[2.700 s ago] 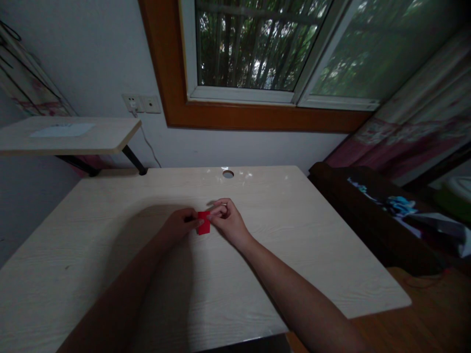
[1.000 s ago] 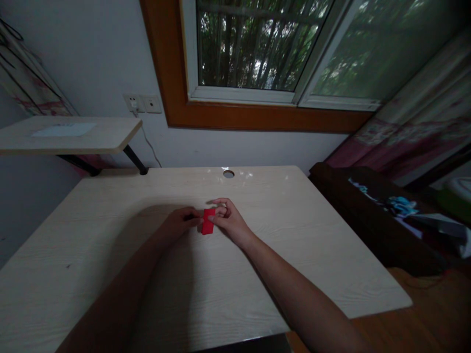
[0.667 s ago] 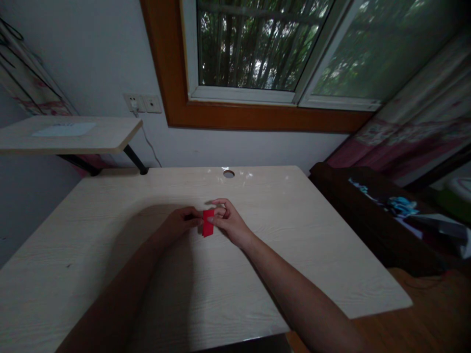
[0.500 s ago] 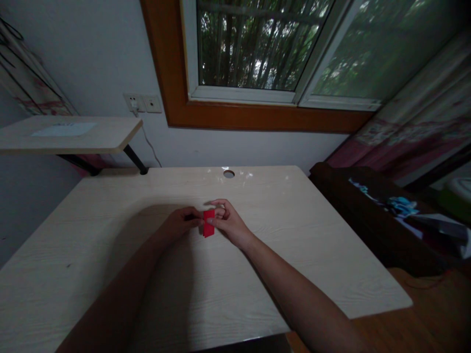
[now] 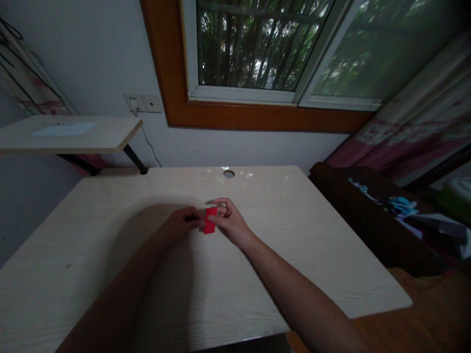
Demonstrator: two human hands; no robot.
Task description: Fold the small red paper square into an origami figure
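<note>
A small red piece of folded paper (image 5: 210,225) is held just over the pale wooden desk, its long side nearly upright. My right hand (image 5: 232,221) pinches it from the right, with the thumb across its front face and the index finger stretched out above. From the left, my left hand (image 5: 183,221) has its thumb and fingertips closed at the paper's left edge. The fingers behind the paper are partly hidden.
The desk (image 5: 235,294) has a round cable hole (image 5: 228,174) near its back edge. A raised shelf (image 5: 121,139) on dark posts stands at the back left. To the right is a dark cabinet (image 5: 353,206) with odds and ends on it. A window (image 5: 257,49) lies behind.
The red paper has shifted slightly up and to the right and turned a little, showing more of its face. Both hands stay almost in place.
</note>
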